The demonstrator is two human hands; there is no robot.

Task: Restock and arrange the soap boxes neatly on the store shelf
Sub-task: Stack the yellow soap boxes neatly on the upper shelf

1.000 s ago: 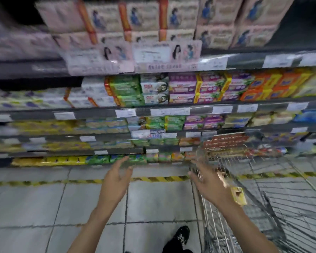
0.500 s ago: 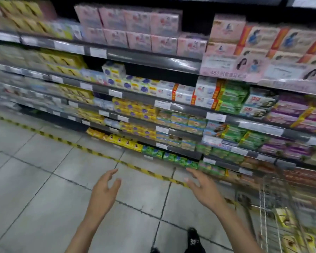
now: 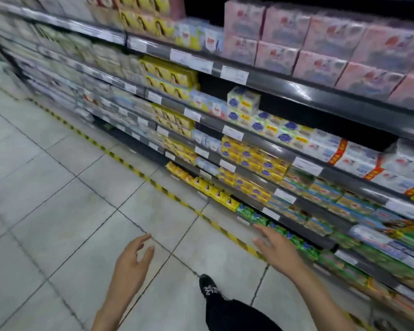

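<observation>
A long store shelf (image 3: 280,89) runs from upper left to lower right, packed with soap boxes. Pink boxes (image 3: 320,44) fill the top tier, yellow boxes (image 3: 170,75) and white-blue boxes (image 3: 275,130) the middle tiers, green packs (image 3: 256,217) the bottom tier. My left hand (image 3: 132,261) hangs over the floor tiles, fingers relaxed, holding nothing. My right hand (image 3: 276,249) reaches forward with straight fingers, just in front of the green packs on the lowest tier, empty. Whether it touches them I cannot tell.
A yellow-black hazard stripe (image 3: 144,175) on the tiled floor (image 3: 58,211) runs along the shelf base. My black shoe and trouser leg (image 3: 210,290) step forward between my arms. White price tags (image 3: 233,75) line the shelf edges. The aisle opens to the left.
My view has swung left along the shelf; the wire shopping cart at the right has left the frame. Both hands stay empty, and the right one now sits nearer the bottom tier.
</observation>
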